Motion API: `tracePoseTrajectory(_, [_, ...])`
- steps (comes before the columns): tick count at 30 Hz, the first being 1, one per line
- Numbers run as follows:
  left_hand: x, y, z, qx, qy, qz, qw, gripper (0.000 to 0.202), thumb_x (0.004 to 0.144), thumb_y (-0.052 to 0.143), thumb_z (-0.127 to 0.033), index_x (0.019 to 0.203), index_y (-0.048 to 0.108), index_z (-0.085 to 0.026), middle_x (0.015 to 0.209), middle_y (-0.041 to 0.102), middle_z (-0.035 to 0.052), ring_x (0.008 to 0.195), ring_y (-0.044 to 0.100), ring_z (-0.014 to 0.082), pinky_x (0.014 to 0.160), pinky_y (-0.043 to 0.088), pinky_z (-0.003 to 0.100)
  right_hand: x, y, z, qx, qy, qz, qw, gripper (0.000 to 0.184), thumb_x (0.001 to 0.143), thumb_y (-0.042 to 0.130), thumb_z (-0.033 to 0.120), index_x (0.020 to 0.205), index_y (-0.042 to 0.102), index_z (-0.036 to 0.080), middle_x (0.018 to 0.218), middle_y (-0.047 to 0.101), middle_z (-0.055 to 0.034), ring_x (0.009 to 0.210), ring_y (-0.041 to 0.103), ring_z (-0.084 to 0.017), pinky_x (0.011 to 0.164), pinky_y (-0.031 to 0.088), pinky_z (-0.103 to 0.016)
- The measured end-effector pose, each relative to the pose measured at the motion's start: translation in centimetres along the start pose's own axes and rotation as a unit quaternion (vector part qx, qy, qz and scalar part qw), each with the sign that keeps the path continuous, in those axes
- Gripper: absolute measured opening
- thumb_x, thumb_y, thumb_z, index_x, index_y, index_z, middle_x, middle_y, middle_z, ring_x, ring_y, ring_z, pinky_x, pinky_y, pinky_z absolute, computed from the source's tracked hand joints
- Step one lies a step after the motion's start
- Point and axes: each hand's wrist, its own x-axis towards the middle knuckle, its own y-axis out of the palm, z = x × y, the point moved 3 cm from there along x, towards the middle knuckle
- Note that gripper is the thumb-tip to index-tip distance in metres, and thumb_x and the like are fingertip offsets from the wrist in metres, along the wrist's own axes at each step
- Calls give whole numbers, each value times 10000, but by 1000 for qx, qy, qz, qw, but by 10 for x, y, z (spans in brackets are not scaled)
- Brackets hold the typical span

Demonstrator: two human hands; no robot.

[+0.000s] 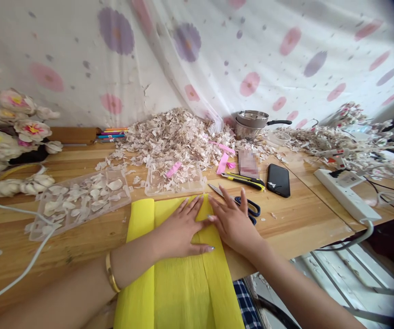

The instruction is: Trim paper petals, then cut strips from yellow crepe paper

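A long sheet of yellow crepe paper [179, 288] lies on the wooden table and runs over its front edge toward me. Its left and right sides are folded or rolled inward. My left hand [183, 228] rests flat on the paper with fingers spread. On the right folded side lies my right hand [233, 224], fingers stretched out, its thumb side close to the left hand. Just beyond the right hand are scissors [253, 207] with dark blue handles, partly hidden by its fingers. A yellow and black utility knife [246, 180] lies farther back.
Dried petals form a large pile [176, 132] at the back. Clear trays [128, 194] with petals stand at left. A black phone [278, 180], a small pan [251, 121] and a white power strip [347, 194] are to the right. A white cable [28, 269] crosses the left side.
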Motion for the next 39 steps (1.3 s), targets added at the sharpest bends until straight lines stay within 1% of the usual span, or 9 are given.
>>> tracePoseTrajectory(5, [2,-9,5,17,-11,16,1000,766,816,390,-742,1470,268,-361,1593,62,108,1445,24,381,1120,77,615,1,-24,-25,-1,44,-96,994,366,982,362,310,1260,574,201,1221,659,-58,1406,274,-272,1122,-59,-570])
tracePoseTrajectory(9, [3,-8,10,24,-18,3,1000,760,818,377,-746,1468,264,-368,1590,47,110,1446,37,375,1125,68,598,3,-25,-69,-31,89,-146,985,292,925,434,279,1122,639,214,1169,684,-57,1358,358,-290,1110,3,-581])
tracePoseTrajectory(13, [5,-7,15,32,-34,-7,999,766,820,354,-755,1462,302,-341,1583,67,134,1444,47,378,1125,68,591,5,-21,-119,-70,155,-141,975,299,870,453,239,1094,647,206,1153,677,-100,1213,503,-286,1080,158,-552])
tracePoseTrajectory(16, [5,-7,18,33,-38,-5,999,778,818,328,-766,1464,300,-334,1584,62,132,1445,41,371,1130,73,577,4,-20,-140,-98,172,-115,973,319,855,477,272,1118,637,188,1122,682,-105,1133,526,-302,1068,137,-568])
tracePoseTrajectory(20, [6,-6,18,33,-37,-7,999,784,817,312,-771,1468,290,-334,1587,60,129,1446,33,370,1129,70,583,3,-17,-145,-127,156,-103,974,324,863,491,338,1111,648,201,1135,659,-107,1106,489,-327,1047,137,-574])
tracePoseTrajectory(27, [4,-8,14,29,-48,4,998,769,828,356,-742,1472,276,-330,1582,49,152,1441,26,376,1126,90,592,3,-11,-142,-139,212,-101,962,390,878,491,476,1049,684,184,1079,596,-149,1017,481,-346,921,333,-524])
tracePoseTrajectory(33, [5,-8,14,23,-50,11,998,781,824,346,-751,1476,265,-330,1589,44,134,1442,10,374,1129,71,595,1,-2,-152,-53,242,-129,960,331,844,534,397,975,632,109,976,606,-177,991,522,-352,873,417,-499])
tracePoseTrajectory(37, [5,-7,15,16,-46,9,999,782,823,333,-756,1476,271,-329,1589,30,125,1442,1,377,1132,51,590,-2,-9,-154,1,215,-148,965,363,809,581,323,1105,574,112,1011,606,-153,948,583,-281,865,480,-407])
tracePoseTrajectory(39, [5,-8,15,16,-47,9,999,781,825,336,-752,1475,274,-325,1587,28,132,1442,-4,371,1132,51,589,-7,-19,-147,45,203,-205,956,383,809,591,318,1147,572,139,1061,588,-143,994,577,-273,895,475,-406])
